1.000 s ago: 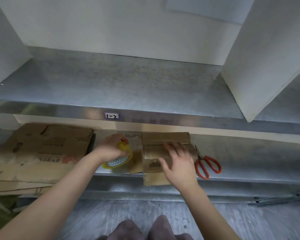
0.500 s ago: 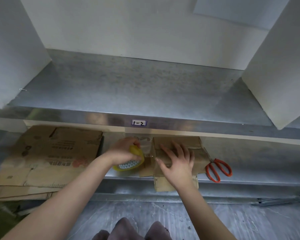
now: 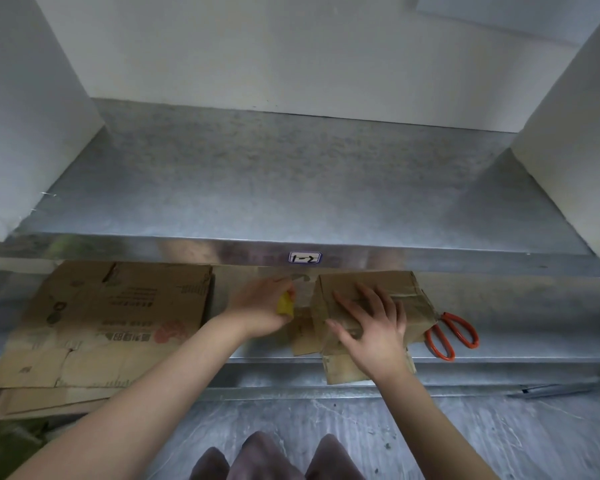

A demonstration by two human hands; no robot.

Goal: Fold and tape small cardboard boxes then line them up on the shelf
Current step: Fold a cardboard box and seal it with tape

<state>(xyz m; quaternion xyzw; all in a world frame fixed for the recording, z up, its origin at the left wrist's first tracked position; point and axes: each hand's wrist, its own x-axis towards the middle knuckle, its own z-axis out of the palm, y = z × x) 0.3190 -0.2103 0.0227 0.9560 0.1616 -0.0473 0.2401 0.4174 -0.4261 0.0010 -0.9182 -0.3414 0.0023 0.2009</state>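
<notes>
Judging by how things lie, the task is taken to be at an early stage, with one box (image 3: 407,299) being taped. The box is found on the lower shelf (image 3: 516,306), below the label (image 3: 305,258), folded into shape, with one flap (image 3: 347,370) hanging over the shelf's front edge. It is pressed down by the right hand (image 3: 374,327), which is laid flat with straight, spread fingers; nothing is gripped by it. The yellow tape roll (image 3: 285,304) is gripped by the left hand (image 3: 260,306), fingers curled round it, just beside the box's left side. A clear strip seems to be stretched from roll to box, though this cannot be told for sure. Scissors (image 3: 445,322) are seen just right of the box, untouched. Flat cardboard (image 3: 101,323) is stacked at the left, so more boxes are judged left to fold. No finished box is seen on the upper shelf (image 3: 291,185); cutting the tape, closing the flap and lining up are judged not yet done.
</notes>
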